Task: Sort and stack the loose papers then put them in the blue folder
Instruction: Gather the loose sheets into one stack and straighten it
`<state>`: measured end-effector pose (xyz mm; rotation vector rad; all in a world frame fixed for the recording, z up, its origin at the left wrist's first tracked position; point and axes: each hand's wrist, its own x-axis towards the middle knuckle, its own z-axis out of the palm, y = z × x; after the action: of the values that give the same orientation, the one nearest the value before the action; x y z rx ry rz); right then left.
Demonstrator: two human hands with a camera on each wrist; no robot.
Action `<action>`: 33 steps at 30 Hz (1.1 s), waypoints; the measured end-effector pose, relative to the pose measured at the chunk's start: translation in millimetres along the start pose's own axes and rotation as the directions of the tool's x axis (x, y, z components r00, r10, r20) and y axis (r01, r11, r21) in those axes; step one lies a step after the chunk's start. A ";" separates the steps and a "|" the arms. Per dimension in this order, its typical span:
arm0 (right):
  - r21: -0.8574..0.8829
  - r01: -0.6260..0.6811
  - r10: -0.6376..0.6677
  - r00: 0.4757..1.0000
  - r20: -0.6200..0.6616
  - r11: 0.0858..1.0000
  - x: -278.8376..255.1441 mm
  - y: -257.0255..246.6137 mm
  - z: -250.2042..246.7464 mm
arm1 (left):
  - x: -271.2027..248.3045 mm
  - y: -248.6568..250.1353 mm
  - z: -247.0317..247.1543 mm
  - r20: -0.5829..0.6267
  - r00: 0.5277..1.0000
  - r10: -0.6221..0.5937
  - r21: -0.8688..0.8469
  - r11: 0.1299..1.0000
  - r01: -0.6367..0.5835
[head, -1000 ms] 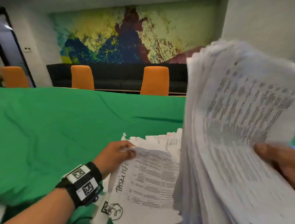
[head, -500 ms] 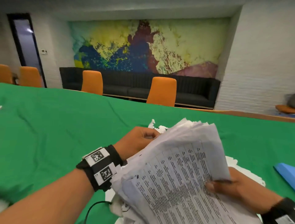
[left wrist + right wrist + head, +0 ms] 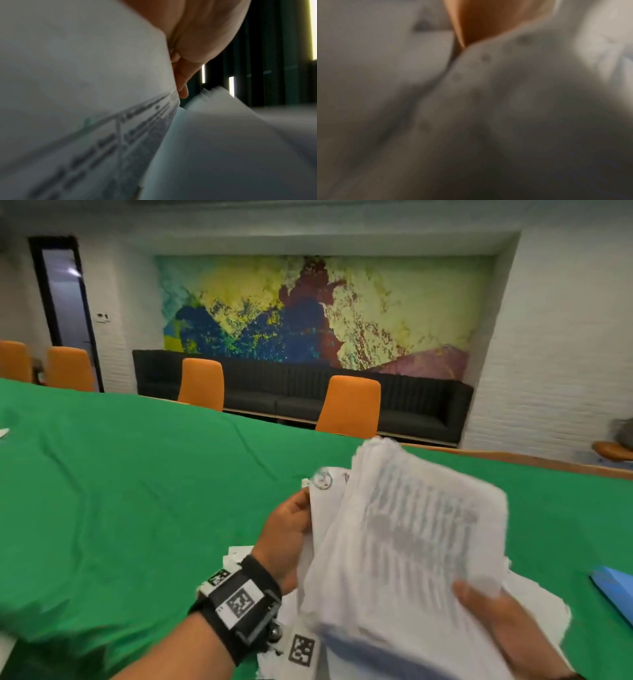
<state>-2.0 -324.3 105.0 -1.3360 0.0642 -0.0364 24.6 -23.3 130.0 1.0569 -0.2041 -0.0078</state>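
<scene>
On the green table, the right hand gripped the paper stack at lower centre, the left hand pinched a sheet beside it, and the blue folder lay at the lower right edge, nearer the right hand.

Our wrists, banded

We wear a black wrist strap with white square-code tags and a metal buckle on our bare left forearm; a dark band edges our right wrist.

Blurred printed papers fill the left wrist view, fingers apparently curled behind one sheet's edge.
</scene>
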 end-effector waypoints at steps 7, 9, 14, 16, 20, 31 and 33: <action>-0.026 -0.147 0.148 0.989 0.018 0.989 -3.9 38.6 20.5 | -1.1 2.2 23.2 0.206 0.974 0.097 0.037 0.994 -0.107; 0.030 -0.181 0.179 0.982 0.054 0.983 -10.7 33.1 21.7 | -2.5 2.9 26.4 0.161 0.981 0.105 0.093 0.988 -0.121; -0.027 -0.186 0.188 0.976 0.112 0.982 -12.8 17.3 13.8 | 2.1 16.6 24.5 0.077 0.997 -0.001 0.088 0.996 -0.006; -0.048 -0.164 0.167 0.984 0.057 0.985 -11.7 12.6 15.3 | 3.3 21.9 28.9 0.100 0.995 0.002 0.085 0.996 -0.011; 0.108 -0.113 0.104 0.991 0.081 0.988 -15.3 11.4 23.8 | 7.1 27.7 42.0 0.201 0.979 -0.020 -0.042 0.999 0.029; 0.115 0.140 -0.145 0.989 0.039 0.983 -8.0 -4.3 0.8 | 6.7 28.7 25.9 0.272 0.956 0.108 -0.100 0.992 -0.083; 0.087 0.197 -0.200 0.980 0.022 0.976 -7.3 -10.3 1.2 | -0.3 21.0 20.0 0.249 0.966 0.076 0.043 0.995 -0.089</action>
<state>-9.2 -325.1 115.4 -1.2542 -0.0959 -0.1864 19.0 -30.1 157.6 1.0996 -0.4763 -0.0592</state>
